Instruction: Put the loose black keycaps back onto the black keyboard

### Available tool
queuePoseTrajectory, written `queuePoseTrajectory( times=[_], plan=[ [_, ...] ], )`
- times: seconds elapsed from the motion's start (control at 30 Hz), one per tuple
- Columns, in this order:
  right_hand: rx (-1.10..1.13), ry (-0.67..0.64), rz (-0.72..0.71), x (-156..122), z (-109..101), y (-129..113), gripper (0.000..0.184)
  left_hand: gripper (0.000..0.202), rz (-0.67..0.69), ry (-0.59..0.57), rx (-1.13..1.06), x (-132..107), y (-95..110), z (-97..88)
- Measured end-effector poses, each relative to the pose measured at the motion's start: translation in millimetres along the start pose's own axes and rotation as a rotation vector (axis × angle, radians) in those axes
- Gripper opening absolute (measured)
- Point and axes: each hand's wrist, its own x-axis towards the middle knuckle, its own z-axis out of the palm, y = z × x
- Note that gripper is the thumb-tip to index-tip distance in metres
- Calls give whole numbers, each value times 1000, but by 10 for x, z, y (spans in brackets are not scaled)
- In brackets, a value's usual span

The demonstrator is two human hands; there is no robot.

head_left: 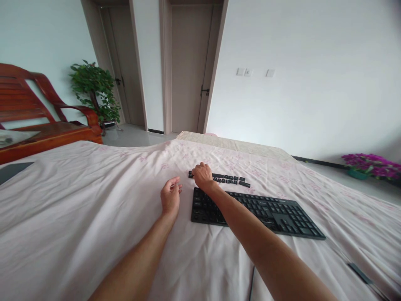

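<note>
A black keyboard (277, 215) lies at a slant on the pinkish-white cloth, and my right forearm crosses over it. Beyond its far edge, loose black keycaps (231, 179) are laid out in two rough rows. My right hand (202, 175) is bent down at the left end of these rows, fingers drawn together; its fingertips are partly hidden, and what they grip does not show. To the left of the keyboard, my left hand (171, 195) hovers with loosely curled fingers, thumb apart, and nothing visible in it.
The flowered cloth (94, 217) is wrinkled. A dark cable (252, 283) runs below the keyboard, and a small dark object (359, 272) lies at right. A dark flat object (14, 170) sits at the left edge. Farther off are a wooden bench (72, 133) and purple flowers (372, 164).
</note>
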Motion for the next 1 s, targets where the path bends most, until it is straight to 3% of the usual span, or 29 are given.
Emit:
queuePoseTrajectory(
  times=[0.2, 0.37, 0.53, 0.73, 1.0],
  plan=[
    [4, -38, -12, 17, -53, -49, 21, 28, 8, -6, 24, -10, 30, 3],
    [66, -24, 9, -102, -230, 54, 23, 29, 29, -36, 46, -3, 21, 5],
    [403, 66, 136, -657, -455, 221, 23, 27, 26, -68, 12, -16, 6, 27],
    [508, 138, 26, -1411, -466, 85, 16, 24, 16, -119, 34, -22, -28, 32],
    [351, 170, -60, -1601, -302, -144, 14, 26, 77, -167, 91, -34, -38, -1]
  ],
)
